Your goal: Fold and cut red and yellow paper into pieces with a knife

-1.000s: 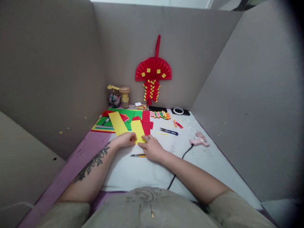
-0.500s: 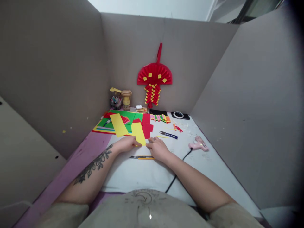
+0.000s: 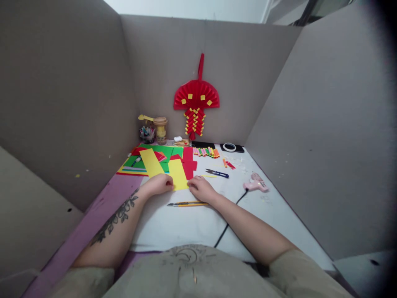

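Observation:
A yellow paper strip (image 3: 180, 178) lies between my two hands, its near edge toward me. My left hand (image 3: 159, 184) is curled, thumb and fingers pinched at the strip's lower left corner. At the lower right edge, my right hand (image 3: 202, 189) has its fingers closed on the paper. A second yellow strip (image 3: 151, 160) slants across the coloured sheets just beyond my left hand. Nearer to me, a yellow utility knife (image 3: 186, 204) lies crosswise, its right end close under my right wrist.
Green sheets (image 3: 161, 152) and red paper (image 3: 188, 159) lie behind. To the right are thread snips (image 3: 217, 173), rolled paper tubes (image 3: 206, 152), a pink glue gun (image 3: 256, 184) with a black cord, and a tape roll (image 3: 229, 147). A red fan ornament (image 3: 197, 97) hangs on the back panel.
My left hand has shifted left from the strip's near edge to its lower left corner, fingers now curled. My right hand stays at the right edge. The whole view has shifted slightly.

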Motion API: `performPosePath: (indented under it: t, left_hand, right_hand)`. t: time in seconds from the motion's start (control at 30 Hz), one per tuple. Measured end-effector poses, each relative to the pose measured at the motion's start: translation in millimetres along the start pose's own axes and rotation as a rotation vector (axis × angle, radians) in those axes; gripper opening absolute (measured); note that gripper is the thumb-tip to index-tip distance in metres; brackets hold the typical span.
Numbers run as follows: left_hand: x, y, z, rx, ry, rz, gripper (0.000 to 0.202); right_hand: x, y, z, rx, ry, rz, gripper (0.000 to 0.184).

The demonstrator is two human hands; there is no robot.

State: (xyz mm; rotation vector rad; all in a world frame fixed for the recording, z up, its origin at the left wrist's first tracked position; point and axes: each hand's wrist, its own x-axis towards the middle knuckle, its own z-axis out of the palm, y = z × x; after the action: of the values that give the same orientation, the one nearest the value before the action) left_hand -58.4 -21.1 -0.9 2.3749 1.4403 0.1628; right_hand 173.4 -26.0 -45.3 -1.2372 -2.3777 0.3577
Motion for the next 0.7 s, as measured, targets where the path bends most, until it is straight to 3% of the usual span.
performPosePath:
  t: [0.3, 0.7]
  left_hand:
    - [-1, 14, 8.5, 0.061, -0.034, -0.014, 0.018]
    - [2, 17, 11.1, 0.134, -0.016, -0.076, 0.024]
  right_hand:
    - [14, -6, 6, 0.014, -0.009, 0.059, 0.008]
    - [22, -9, 9, -0.192, -0.141, 0.091, 0.024]
